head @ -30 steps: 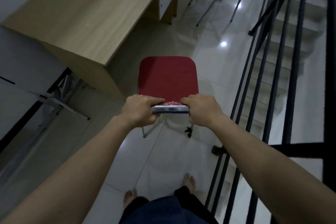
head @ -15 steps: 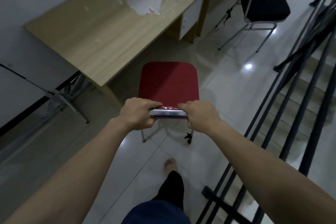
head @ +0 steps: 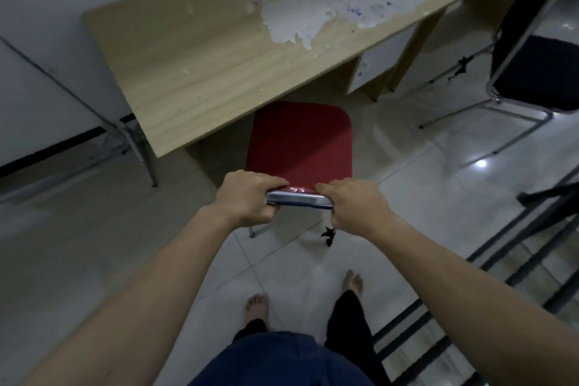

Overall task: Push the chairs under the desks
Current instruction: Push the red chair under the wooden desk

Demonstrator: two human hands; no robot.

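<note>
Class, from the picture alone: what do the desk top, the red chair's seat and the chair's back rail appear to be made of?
Desk top: probably wood-grain laminate over board; the skin has peeled off a pale patch.
Red chair seat: matte, likely fabric upholstery.
Back rail: shiny, seemingly chromed metal tube, gripped by the left hand and the right hand.

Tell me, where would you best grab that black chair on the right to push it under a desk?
Probably by the top of its backrest, approached from behind. The black chair has a tall backrest edged in metal tube, a graspable rail. That is how the left hand and right hand hold the red chair at the wooden desk.
</note>
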